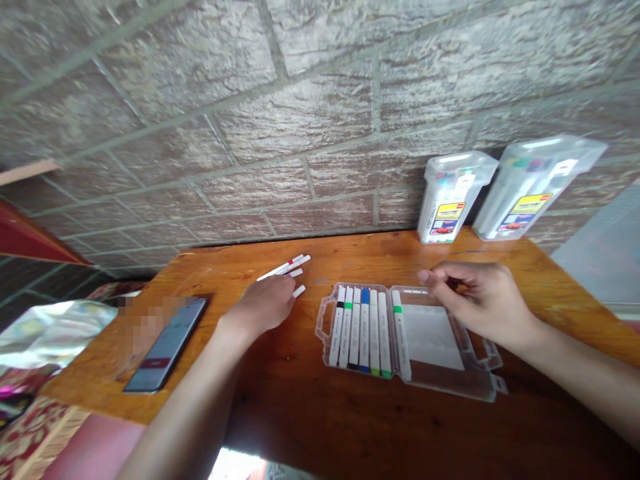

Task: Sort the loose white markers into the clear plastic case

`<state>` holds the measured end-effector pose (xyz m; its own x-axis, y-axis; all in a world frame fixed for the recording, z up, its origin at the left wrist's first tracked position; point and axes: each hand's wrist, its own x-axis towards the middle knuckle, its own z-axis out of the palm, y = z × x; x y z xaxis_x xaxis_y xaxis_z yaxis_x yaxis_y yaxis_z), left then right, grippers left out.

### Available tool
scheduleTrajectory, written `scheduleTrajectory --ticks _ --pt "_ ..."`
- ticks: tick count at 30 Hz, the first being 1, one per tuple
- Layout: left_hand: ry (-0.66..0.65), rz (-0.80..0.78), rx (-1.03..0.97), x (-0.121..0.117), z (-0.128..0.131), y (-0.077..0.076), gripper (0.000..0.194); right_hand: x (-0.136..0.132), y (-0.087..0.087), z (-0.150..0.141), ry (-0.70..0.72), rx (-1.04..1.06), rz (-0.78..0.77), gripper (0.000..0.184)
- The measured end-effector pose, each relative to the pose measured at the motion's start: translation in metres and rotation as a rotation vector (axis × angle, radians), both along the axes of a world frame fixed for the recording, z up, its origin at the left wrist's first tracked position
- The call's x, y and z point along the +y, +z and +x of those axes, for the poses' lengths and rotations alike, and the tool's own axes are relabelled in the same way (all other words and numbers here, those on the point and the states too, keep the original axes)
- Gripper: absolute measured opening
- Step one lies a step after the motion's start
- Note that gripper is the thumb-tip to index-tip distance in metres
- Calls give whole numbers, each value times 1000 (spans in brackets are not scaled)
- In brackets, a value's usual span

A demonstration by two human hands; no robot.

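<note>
My left hand (265, 303) is closed over several white markers (285, 267) on the wooden table; their ends poke out past the fingers, which are partly hidden. To its right lies an opened clear plastic case (480, 383). The case's left half holds a row of white markers (356, 333) with black, green and blue bands. One green-banded marker (401, 337) lies in the right half, beside a white sheet (435, 337). Above the far right part of the case is my right hand (480, 297), fingers curled and thumb near the index finger, with nothing visible between them.
Two clear containers of markers, a smaller one (450, 200) and a larger one (530, 193), stand at the table's back right against the stone wall (320, 133). A phone (167, 347) lies on the table (280, 400) at the left. Crumpled shiny material (55, 333) is beyond the left edge.
</note>
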<state>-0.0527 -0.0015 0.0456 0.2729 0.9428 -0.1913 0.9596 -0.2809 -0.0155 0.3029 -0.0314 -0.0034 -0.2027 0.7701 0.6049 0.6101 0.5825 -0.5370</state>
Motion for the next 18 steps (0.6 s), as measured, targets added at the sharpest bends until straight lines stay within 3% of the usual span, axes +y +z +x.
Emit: scheduleTrajectory --ticks 6,12,15,18 --pt "-51 39 -125 0 -1 -17 31 2 -1 0 9 24 9 44" --pt "-87 103 -342 20 1 -13 34 1 2 -1 -1 77 -19 44" --pt "-88 158 -653 23 22 -15 34 1 2 0 -18 91 -24 47" --pt "-68 24 -987 12 48 -24 35 1 2 2 -44 124 -41 48"
